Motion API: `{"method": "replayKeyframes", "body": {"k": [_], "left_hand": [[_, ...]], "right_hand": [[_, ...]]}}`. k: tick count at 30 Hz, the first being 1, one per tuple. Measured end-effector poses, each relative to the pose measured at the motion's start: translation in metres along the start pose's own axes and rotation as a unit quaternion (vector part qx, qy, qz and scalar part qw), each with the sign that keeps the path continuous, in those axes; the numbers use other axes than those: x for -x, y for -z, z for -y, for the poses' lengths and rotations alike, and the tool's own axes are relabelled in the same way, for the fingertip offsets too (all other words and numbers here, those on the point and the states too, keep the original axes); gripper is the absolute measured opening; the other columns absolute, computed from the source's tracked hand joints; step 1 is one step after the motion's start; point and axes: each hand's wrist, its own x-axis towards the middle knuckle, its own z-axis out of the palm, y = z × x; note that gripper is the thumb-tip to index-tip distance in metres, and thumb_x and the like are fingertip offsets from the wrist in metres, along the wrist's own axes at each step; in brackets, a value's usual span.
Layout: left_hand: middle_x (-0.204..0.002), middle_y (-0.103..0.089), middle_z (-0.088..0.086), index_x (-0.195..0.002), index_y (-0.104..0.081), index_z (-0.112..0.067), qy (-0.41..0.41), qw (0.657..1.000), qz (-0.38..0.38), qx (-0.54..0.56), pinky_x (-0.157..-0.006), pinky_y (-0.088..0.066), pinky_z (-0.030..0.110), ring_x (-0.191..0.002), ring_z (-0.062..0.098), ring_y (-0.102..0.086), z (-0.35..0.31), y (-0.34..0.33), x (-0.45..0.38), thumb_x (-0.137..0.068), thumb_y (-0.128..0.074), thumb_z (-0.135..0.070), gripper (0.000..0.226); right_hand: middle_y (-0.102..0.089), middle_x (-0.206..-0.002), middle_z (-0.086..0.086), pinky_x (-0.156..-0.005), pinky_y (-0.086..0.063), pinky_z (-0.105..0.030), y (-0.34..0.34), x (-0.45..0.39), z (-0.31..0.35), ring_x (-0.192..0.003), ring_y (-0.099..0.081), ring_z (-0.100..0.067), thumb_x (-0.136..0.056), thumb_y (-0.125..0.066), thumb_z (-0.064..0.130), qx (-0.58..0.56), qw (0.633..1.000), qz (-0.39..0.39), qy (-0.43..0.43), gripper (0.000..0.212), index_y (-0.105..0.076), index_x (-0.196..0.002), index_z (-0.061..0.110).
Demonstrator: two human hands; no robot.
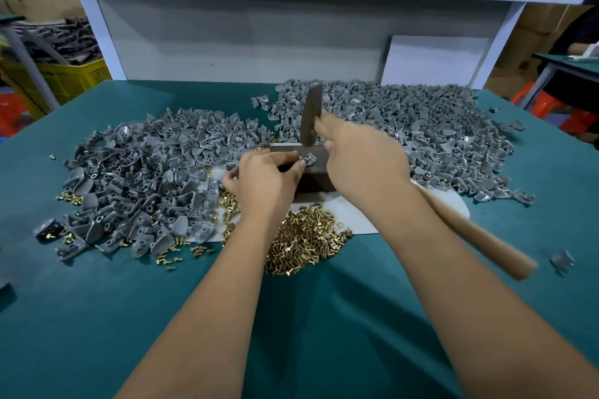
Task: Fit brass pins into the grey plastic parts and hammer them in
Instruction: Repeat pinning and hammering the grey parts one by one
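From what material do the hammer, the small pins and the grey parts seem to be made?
The hammer: a dark, dull head, probably steel, on a pale brown handle that looks like wood, though it is blurred. The right hand grips it.
The pins: shiny yellow metal, likely brass.
The grey parts: matt grey with moulded shapes, apparently plastic; some faces shine, perhaps smoother surfaces.

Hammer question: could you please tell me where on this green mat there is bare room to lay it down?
The near strip of the green mat, between the table edge and the brass pins, is bare on either side of the arms. The far left corner behind the left grey pile is bare too. Around the block, both hands and the right pile crowd it.
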Motion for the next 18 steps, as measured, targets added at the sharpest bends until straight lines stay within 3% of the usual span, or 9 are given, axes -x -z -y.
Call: {"method": "replayKeyframes", "body": {"k": [2,6,10,14,18], "left_hand": [[-0.108,-0.068,-0.012,-0.102,-0.076,-0.033,0.004,1.000,-0.011,-0.020,-0.104,-0.022,0.045,-0.116,0.013,-0.049,0.000,-0.002,0.000,-0.088,-0.068,-0.042,0.019],[-0.112,-0.068,-0.011,-0.104,-0.076,-0.033,0.008,1.000,-0.001,0.001,-0.103,-0.020,0.046,-0.119,0.013,-0.049,0.003,-0.004,-0.001,-0.088,-0.068,-0.040,0.019],[-0.101,-0.070,-0.014,-0.098,-0.077,-0.034,0.002,0.999,-0.022,-0.040,-0.088,-0.015,0.036,-0.112,0.013,-0.052,0.002,-0.007,-0.002,-0.088,-0.068,-0.044,0.017],[-0.115,-0.066,-0.013,-0.103,-0.076,-0.036,0.014,1.000,-0.001,-0.027,-0.099,-0.018,0.042,-0.120,0.013,-0.048,0.005,-0.009,-0.003,-0.088,-0.067,-0.045,0.019],[-0.109,-0.067,-0.015,-0.101,-0.076,-0.037,0.021,0.999,-0.013,-0.031,-0.104,-0.019,0.046,-0.115,0.013,-0.049,0.004,-0.008,-0.004,-0.086,-0.069,-0.046,0.019]], "right_hand": [[-0.065,-0.084,-0.001,-0.059,-0.038,-0.032,-0.002,0.005,0.001,-0.073,-0.059,-0.028,-0.092,-0.048,0.011,-0.009,0.999,-0.032,-0.006,0.050,-0.037,-0.133,0.037],[-0.061,-0.085,-0.001,-0.059,-0.035,-0.032,0.001,0.000,0.006,-0.071,-0.049,-0.025,-0.089,-0.050,0.009,0.024,0.999,0.044,0.011,0.040,-0.049,-0.123,0.031],[-0.066,-0.089,-0.004,-0.060,-0.034,-0.032,0.005,0.000,0.009,-0.077,-0.060,-0.031,-0.089,-0.051,0.009,0.004,1.000,-0.027,0.012,0.047,-0.046,-0.129,0.031],[-0.055,-0.077,0.000,-0.060,-0.033,-0.031,0.004,-0.004,0.008,-0.074,-0.052,-0.027,-0.088,-0.051,0.011,0.023,0.998,0.065,0.017,0.026,-0.052,-0.109,0.027],[-0.058,-0.080,0.000,-0.060,-0.037,-0.032,0.002,-0.002,0.005,-0.071,-0.053,-0.029,-0.089,-0.052,0.009,0.009,1.000,-0.012,0.005,0.046,-0.046,-0.127,0.033]]}}
